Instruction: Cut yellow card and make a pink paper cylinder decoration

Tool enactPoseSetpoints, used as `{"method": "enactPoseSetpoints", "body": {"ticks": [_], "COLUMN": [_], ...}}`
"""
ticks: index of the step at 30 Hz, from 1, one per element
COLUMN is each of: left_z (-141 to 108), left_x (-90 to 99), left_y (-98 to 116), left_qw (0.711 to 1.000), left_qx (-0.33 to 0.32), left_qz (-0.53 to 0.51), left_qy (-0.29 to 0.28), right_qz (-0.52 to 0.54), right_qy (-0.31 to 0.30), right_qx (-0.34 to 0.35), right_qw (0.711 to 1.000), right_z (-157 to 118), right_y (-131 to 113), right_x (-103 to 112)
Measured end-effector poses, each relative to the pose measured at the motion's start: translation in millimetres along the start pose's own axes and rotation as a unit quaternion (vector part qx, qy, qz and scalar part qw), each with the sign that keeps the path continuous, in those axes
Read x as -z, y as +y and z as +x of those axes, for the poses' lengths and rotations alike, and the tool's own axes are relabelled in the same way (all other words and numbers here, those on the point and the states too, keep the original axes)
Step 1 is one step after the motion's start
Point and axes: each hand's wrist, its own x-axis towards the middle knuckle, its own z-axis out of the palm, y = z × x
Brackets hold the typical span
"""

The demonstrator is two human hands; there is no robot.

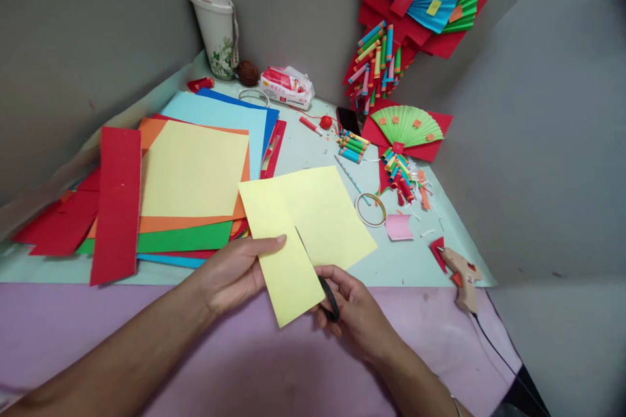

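Note:
A sheet of pale yellow paper (327, 215) is held up in front of me, with a long straight cut running from its near edge toward the middle. My left hand (244, 267) pinches the strip left of the cut, thumb on top and fingers beneath. Black-handled scissors (330, 300) are gripped in my right hand (349, 306) at the near edge of the sheet. Their blades are mostly hidden by the paper and my fingers, so how far apart they are does not show.
Stacked coloured paper (195, 169) and a red strip (117, 208) lie left. Behind stand a white cup (215, 29) and a tissue pack (288, 86). To the right are a tape roll (359, 212), a paper fan decoration (408, 127) and a corded glue gun (464, 273).

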Motion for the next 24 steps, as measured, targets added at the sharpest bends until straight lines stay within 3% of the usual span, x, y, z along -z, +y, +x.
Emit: {"method": "enactPoseSetpoints", "body": {"ticks": [11,24], "left_z": [4.5,1.9], "left_x": [4.7,3.4], "left_y": [-0.1,-1.0], "left_qw": [0.999,1.0], "left_qx": [-0.015,-0.014], "left_qz": [0.01,-0.001], "left_qy": [0.03,0.017], "right_qz": [0.012,-0.023], "right_qy": [-0.004,-0.005], "right_qx": [0.001,0.003], "right_qw": [1.0,1.0], "right_z": [-4.3,-0.7], "right_y": [4.2,0.4], "right_x": [1.2,-2.6]}}
